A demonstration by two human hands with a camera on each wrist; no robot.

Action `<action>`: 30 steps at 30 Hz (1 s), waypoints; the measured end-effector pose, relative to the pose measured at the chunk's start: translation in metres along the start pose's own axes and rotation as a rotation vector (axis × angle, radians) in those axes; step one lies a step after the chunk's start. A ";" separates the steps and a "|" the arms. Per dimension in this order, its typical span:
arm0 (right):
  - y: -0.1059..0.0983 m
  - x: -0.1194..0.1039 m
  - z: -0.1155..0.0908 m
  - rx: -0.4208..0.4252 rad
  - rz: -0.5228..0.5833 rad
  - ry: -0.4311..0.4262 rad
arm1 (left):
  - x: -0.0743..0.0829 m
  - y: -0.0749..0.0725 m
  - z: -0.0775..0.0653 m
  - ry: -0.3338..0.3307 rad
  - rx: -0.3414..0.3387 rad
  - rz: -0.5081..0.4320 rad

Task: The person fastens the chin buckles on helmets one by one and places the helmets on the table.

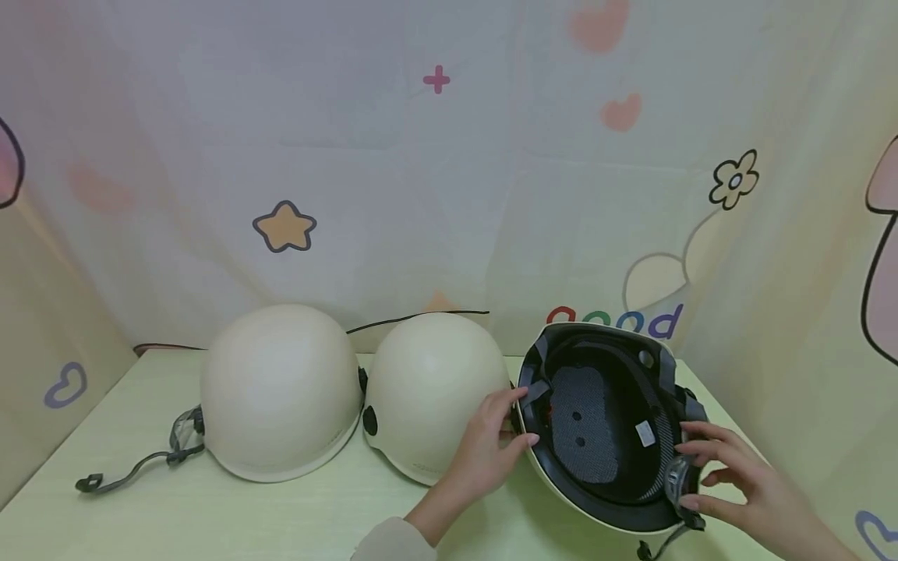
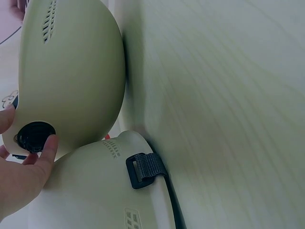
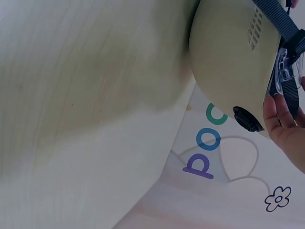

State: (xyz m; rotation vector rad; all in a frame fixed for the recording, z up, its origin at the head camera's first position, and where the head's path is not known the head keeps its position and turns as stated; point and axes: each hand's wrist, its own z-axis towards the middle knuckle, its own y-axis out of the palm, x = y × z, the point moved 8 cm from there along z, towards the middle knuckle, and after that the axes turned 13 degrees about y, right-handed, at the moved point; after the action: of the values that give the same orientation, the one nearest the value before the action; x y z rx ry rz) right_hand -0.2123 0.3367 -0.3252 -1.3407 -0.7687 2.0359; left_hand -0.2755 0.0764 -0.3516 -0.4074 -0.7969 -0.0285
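Observation:
A cream helmet at the right is tipped with its black padded inside toward me. My left hand pinches its left rim, thumb on the inside edge and fingers near the strap anchor. In the left wrist view, that thumb lies by a round black side fitting. At the opposite rim, my right hand holds the dark chin strap at a part wrapped in clear plastic. The strap's loose end hangs below the rim. A small white label shows inside.
Two more cream helmets, one in the middle and one at the left, stand dome up on the pale wood-grain table. The left one's strap trails on the tabletop. A printed curtain hangs behind and at both sides.

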 end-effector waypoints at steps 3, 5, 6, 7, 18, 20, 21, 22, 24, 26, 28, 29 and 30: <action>0.001 0.005 -0.002 0.002 0.010 0.061 | 0.000 0.001 0.000 0.003 -0.003 0.001; 0.003 0.006 -0.005 -0.005 0.043 0.056 | 0.000 0.001 0.000 0.009 -0.004 0.006; 0.004 0.005 -0.006 -0.013 0.064 0.042 | 0.001 0.001 0.000 0.012 -0.004 0.010; 0.005 0.005 -0.007 -0.026 0.084 0.025 | 0.001 0.001 0.000 0.015 -0.003 0.015; 0.013 0.002 -0.007 -0.087 0.191 -0.086 | 0.004 -0.001 0.002 0.021 0.018 0.022; 0.012 0.004 -0.006 -0.069 0.191 -0.053 | 0.004 -0.001 0.002 0.018 0.018 0.021; 0.012 0.006 -0.005 -0.062 0.186 -0.028 | 0.004 -0.001 0.002 0.019 0.019 0.020; 0.012 0.007 -0.004 -0.057 0.180 -0.008 | 0.004 -0.002 0.002 0.022 0.021 0.021; 0.012 0.008 -0.003 -0.049 0.161 0.022 | 0.005 -0.002 0.002 0.028 0.024 0.019; 0.012 0.007 -0.001 -0.052 0.148 0.029 | 0.005 -0.003 0.002 0.032 0.027 0.017; 0.014 0.005 0.000 -0.058 0.140 0.015 | 0.005 -0.003 0.002 0.033 0.028 0.017; 0.014 0.003 0.000 -0.058 0.142 0.004 | 0.004 -0.002 0.002 0.030 0.026 0.017; 0.014 0.002 0.001 -0.058 0.144 -0.005 | 0.004 -0.002 0.002 0.027 0.023 0.020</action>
State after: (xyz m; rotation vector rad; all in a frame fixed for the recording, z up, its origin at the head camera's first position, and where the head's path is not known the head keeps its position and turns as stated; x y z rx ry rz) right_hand -0.2158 0.3286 -0.3368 -1.4615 -0.7578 2.1430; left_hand -0.2746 0.0759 -0.3468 -0.3920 -0.7658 -0.0065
